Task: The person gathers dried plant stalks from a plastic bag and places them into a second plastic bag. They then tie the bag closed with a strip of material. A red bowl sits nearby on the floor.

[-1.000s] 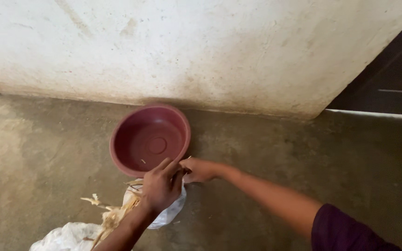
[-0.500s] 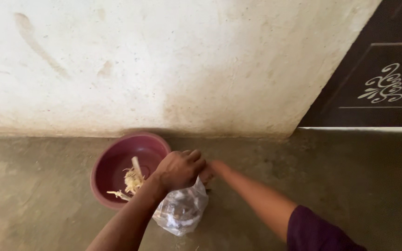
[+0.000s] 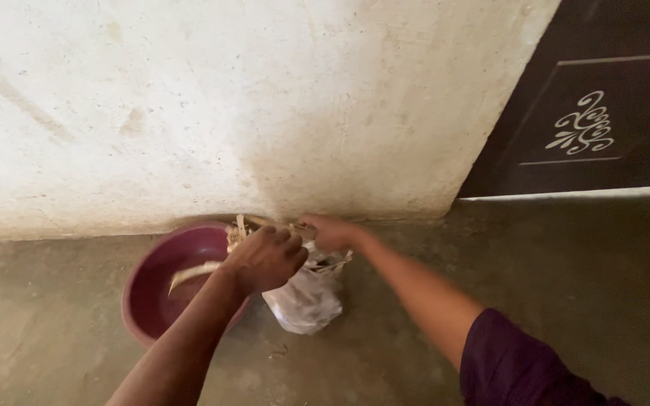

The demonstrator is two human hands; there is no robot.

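**A:** Clear plastic bag (image 3: pixel 306 299) in the head view: it's held up by its top edge over the concrete floor (image 3: pixel 551 271), just right of the maroon plastic basin (image 3: pixel 161 289), with its lower bulge hanging free and touching or nearly touching the basin's rim. Some dark bits can be made out inside it, too blurry to be named.

**B:** And the hands?

**A:** The left hand (image 3: pixel 265 258) is clenched on the bag's mouth from above, knuckles up, positioned right over the basin's right rim. The right hand (image 3: pixel 330 231) is closed on the far side of the same opening, close to the base of the whitewashed wall (image 3: pixel 250 105). So the bag is gripped by both, and the mouth is stretched between them.

**B:** Anything sticking out of it?

**A:** Pale dry husk strips (image 3: pixel 244 228) are seen poking up between the two hands at the bag's mouth. One more pale strip (image 3: pixel 192 274) is seen inside the basin, lying across its bottom.

**B:** Rest of the scene?

**A:** A dark door panel (image 3: pixel 603 98) with a white floral motif is seen at upper right, beside the wall. A purple sleeve (image 3: pixel 520 368) is worn on the right arm.
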